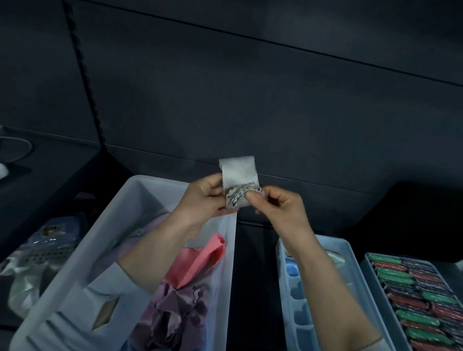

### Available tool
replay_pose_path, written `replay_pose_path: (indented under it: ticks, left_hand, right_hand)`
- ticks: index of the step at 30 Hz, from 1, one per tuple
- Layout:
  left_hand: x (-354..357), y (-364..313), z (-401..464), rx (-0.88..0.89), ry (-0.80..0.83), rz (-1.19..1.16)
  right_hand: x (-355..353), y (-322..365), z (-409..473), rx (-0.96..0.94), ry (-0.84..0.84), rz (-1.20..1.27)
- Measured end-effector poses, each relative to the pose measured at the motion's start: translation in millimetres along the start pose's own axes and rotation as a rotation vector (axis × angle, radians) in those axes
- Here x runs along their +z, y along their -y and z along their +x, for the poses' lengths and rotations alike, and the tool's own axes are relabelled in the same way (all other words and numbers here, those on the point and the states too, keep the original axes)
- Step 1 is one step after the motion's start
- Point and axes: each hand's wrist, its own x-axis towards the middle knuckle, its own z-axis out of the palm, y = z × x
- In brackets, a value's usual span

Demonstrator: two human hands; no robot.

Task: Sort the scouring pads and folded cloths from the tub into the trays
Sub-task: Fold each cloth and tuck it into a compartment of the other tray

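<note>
Left hand [207,194] + right hand [274,202] both pinch grey cloth [239,180] above tub [220,256] | risk: fold springs open (loose curl) | may drop short of tray [347,250]

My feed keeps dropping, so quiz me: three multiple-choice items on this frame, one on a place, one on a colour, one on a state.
1. Where is the grey cloth?
A. lying in the tub
B. held up above the tub's far end
C. in the right-hand tray

2. What colour is the cloth lying on top of the pile in the tub?
A. pink
B. yellow
C. black

3. How do the hands hold the grey cloth?
A. only the left hand
B. neither hand touches it
C. both hands pinch its lower part

Answers: 1 B, it is raised in front of the dark wall; 2 A, a pink piece tops the purple ones; 3 C, the left hand and right hand both grip it.
</note>
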Motion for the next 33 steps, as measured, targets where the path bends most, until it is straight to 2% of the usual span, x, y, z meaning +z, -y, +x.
replay_pose_path:
  ticks: [6,9,12,15,17,21,27,30,33]
  left_hand:
    - [3.4,8.1,-1.6,-0.025,0.057,-0.077]
    - [8.8,15.0,-7.6,0.1,0.1,0.041]
    - [12.7,24.2,-6.6,0.158,0.041,0.083]
    - [14.4,31.2,-9.4,0.157,0.103,0.077]
    - [18.2,36.1,-13.2,0.135,0.161,0.068]
    - [32.3,44.7,-20.7,0.053,0.167,0.029]
    - [63.2,64.7,-28.2,-0.088,0.115,0.026]
    - [78.6,79.2,-30.0,-0.213,0.128,-0.004]
    - [93.3,102.7,-35.3,-0.196,0.161,0.061]
  right_hand:
    - [0.8,-4.5,-0.4,0.101,-0.097,0.142]
    - [-1.9,-6.2,-4.4,0.16,-0.076,0.118]
    - [-10.4,-10.0,-11.6,0.298,-0.001,0.216]
    - [-21.0,-15.0,-22.4,0.412,0.134,0.422]
    - [-27.6,-19.0,-29.3,0.408,0.161,0.487]
    - [-41.0,-27.4,-44.2,0.379,0.155,0.473]
    - [-63.9,-48.5,-71.2,0.443,0.039,0.474]
    - [-77.0,-60.8,-87.4,0.411,-0.026,0.379]
    - [-89.4,-75.5,-105.9,0.41,-0.072,0.269]
